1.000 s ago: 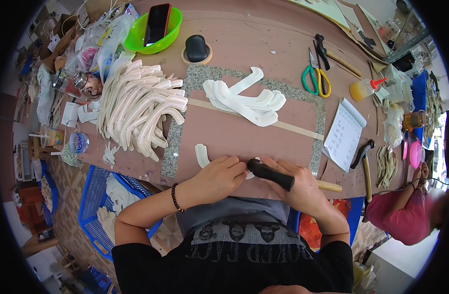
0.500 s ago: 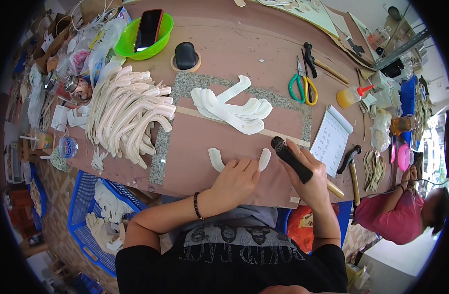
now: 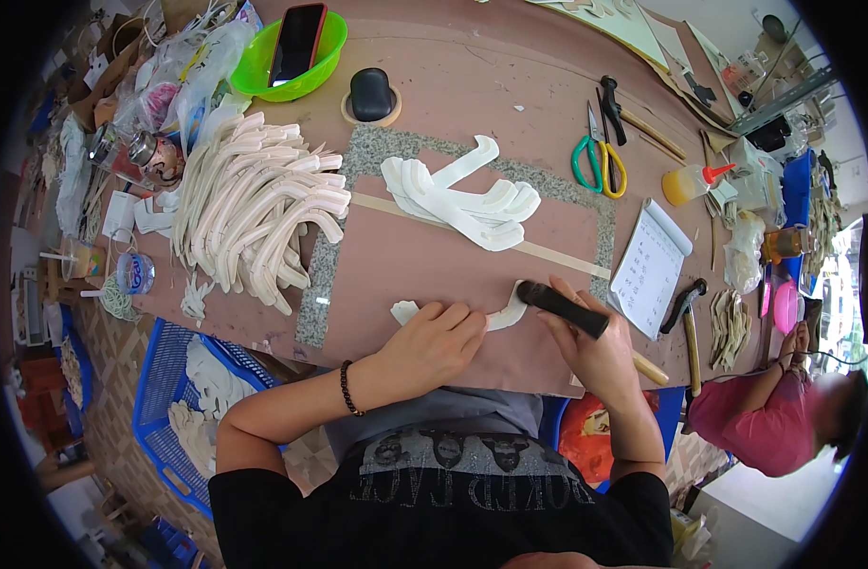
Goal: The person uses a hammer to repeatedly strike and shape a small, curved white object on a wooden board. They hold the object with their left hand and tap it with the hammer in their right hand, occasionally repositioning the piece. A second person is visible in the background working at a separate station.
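Note:
A curved white strip [image 3: 510, 310], perhaps leather or foam, lies on the brown work surface close to me. My left hand [image 3: 436, 343] presses it down with fingers together, hiding its middle; both ends show. My right hand [image 3: 597, 353] grips a hammer [image 3: 571, 313] with a black head and a pale wooden handle. The hammer's face is at the strip's right end, apparently touching it. Just beyond my hands lies a small loose stack of similar white strips [image 3: 462, 207]. A large heap of cream strips [image 3: 254, 213] sits to the left.
Scissors [image 3: 600, 163], another hammer [image 3: 616, 109], a yellow glue bottle [image 3: 682, 187] and a notepad [image 3: 644, 277] lie to the right. A green bowl [image 3: 331, 68] holds a phone. Below the left table edge stands a blue basket [image 3: 154, 417]. Another person [image 3: 758, 422] is at far right.
The hammer head has come down and left onto the strip's right end. My left hand has shifted slightly left, exposing more of that end. The whole view has moved a little.

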Demonstrator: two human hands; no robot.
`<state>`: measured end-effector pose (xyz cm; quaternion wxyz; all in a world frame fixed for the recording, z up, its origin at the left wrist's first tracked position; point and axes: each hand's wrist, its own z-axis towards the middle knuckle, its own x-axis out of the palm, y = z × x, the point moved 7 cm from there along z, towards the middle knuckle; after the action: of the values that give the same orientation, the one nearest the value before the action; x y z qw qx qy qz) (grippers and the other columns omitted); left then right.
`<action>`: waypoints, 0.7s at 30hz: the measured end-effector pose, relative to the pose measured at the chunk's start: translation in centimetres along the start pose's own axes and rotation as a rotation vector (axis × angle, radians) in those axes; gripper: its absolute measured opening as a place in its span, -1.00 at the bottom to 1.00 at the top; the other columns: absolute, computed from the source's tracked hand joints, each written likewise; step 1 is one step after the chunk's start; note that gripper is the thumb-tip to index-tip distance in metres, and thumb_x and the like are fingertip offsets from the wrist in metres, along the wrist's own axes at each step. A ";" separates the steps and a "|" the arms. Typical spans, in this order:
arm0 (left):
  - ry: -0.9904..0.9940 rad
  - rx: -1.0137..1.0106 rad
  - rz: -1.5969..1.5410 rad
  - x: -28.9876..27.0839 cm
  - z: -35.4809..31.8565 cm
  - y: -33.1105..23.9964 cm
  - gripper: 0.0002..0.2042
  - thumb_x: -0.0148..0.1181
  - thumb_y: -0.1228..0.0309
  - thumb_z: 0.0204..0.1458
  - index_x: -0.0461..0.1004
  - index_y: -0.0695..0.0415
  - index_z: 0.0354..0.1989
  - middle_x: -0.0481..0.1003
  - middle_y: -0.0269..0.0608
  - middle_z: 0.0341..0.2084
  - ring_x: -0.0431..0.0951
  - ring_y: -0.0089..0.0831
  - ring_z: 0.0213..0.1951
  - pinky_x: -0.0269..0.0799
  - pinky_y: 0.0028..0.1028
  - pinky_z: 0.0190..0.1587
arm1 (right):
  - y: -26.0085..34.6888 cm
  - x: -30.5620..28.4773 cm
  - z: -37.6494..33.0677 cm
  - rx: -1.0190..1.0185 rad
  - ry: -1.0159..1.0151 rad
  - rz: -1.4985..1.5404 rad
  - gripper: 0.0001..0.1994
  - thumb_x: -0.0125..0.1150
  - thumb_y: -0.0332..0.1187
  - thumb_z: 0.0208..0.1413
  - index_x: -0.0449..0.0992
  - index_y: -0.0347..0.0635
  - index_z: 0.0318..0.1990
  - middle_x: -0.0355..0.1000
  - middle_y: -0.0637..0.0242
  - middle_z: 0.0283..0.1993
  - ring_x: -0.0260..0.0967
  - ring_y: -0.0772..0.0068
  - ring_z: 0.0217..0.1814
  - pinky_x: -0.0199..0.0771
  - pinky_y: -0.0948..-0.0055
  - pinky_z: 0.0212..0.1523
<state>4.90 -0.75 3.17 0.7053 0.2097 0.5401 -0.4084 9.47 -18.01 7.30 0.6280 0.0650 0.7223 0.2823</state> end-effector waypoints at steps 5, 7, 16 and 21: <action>0.027 -0.108 -0.226 0.6 -0.2 0.8 -0.65 0.14 0.49 0.00 0.48 0.40 -0.03 0.40 -0.15 -0.25 0.43 -0.26 -0.16 0.44 -0.35 -0.11 | 3.4 0.2 -0.6 -0.292 -0.026 0.059 -0.53 0.39 -0.43 0.02 0.56 -0.12 0.16 0.56 0.15 -0.16 0.56 0.05 -0.36 0.54 0.21 -0.39; 0.016 -0.149 -0.283 0.8 -0.2 1.1 -0.64 0.15 0.50 -0.01 0.47 0.41 -0.03 0.39 -0.13 -0.25 0.43 -0.25 -0.17 0.45 -0.35 -0.11 | 1.1 0.6 0.0 -0.162 -0.032 0.063 -0.55 0.39 -0.45 0.04 0.56 -0.16 0.14 0.57 0.14 -0.18 0.55 0.05 -0.38 0.54 0.20 -0.40; -0.017 -0.373 -0.157 2.6 2.5 -1.9 -0.64 0.17 0.49 -0.07 0.51 0.41 -0.08 0.41 -0.15 -0.28 0.44 -0.28 -0.24 0.45 -0.39 -0.16 | -0.4 -0.2 -0.3 -0.036 -0.037 0.099 -0.60 0.36 -0.36 0.16 0.54 -0.19 0.15 0.57 0.14 -0.27 0.58 0.04 -0.32 0.56 0.23 -0.33; -0.004 -0.266 0.129 1.6 2.0 -2.9 -0.60 0.16 0.42 -0.06 0.54 0.40 -0.04 0.43 -0.19 -0.27 0.42 -0.34 -0.25 0.34 -0.39 -0.12 | -0.4 -1.4 -0.4 -0.060 -0.188 0.030 -0.56 0.38 -0.42 0.08 0.56 -0.15 0.16 0.49 0.15 -0.33 0.52 0.00 -0.39 0.53 0.21 -0.34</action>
<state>3.86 -4.48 2.79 0.7527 0.1480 0.5735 -0.2875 9.51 -19.06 8.36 0.6904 0.0833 0.6501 0.3061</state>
